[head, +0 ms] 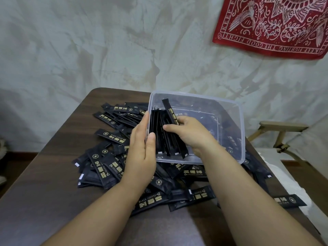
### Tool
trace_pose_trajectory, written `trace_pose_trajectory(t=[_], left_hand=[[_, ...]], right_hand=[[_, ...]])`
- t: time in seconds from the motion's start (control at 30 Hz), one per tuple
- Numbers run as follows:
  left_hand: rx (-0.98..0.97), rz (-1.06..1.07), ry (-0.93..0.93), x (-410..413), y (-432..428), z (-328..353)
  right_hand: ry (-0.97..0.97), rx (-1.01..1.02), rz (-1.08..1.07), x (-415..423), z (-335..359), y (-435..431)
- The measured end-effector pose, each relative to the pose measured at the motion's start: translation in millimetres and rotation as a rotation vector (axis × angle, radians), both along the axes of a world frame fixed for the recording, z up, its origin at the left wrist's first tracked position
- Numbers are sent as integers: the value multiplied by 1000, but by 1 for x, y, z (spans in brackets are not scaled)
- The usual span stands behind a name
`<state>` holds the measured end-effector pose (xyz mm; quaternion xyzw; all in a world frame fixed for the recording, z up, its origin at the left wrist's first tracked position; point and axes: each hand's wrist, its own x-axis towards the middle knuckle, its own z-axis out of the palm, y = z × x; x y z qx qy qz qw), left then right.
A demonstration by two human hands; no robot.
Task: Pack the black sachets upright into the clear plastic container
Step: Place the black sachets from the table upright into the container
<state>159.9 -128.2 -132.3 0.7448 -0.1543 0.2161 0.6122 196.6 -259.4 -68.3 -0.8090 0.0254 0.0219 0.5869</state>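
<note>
A clear plastic container (pixel 230 110) sits tilted on a heap of black sachets (pixel 104 167) with gold print on the dark wooden table (pixel 44 201). Several sachets (pixel 163 137) stand on edge in a row against the container's left wall. My left hand (pixel 142 150) holds that left wall, fingers flat on the outside and thumb over the rim against the row. My right hand (pixel 188 132) is inside the container and pinches one sachet (pixel 171 112), which leans against the row with its top end sticking up.
Loose sachets spread left of, in front of and under the container, some reaching the table's right edge (pixel 291 201). A wooden folding chair (pixel 280 132) stands at the right. A red bandana (pixel 273 25) hangs on the pale wall.
</note>
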Motion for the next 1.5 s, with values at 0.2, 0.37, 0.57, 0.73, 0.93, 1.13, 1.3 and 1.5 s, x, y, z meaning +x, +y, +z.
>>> trace_pose_trajectory(t=[0.2,0.37,0.57,0.73,0.93,1.13,1.3,1.5], left_hand=[[-10,-2,-15,0,0,-1],[10,1,-26,1,0,-1],[17,-7,-28,0,0,-2],[12,-1,-34,1,0,-2],[7,-9,-25,0,0,-3],[12,-10,-40,1,0,-3],[5,-7,-41,2,0,-3],[0,-11,-34,1,-1,-3]], right_hand=[[-18,75,50,0,-3,8],[-87,-38,-23,1,-4,8],[-79,23,-27,-1,-3,3],[-76,94,25,-1,-3,5],[-195,-195,-50,4,-6,6],[-187,-254,-54,3,-4,9],[-123,-117,-19,-4,1,9],[-169,-168,-44,-2,-3,7]])
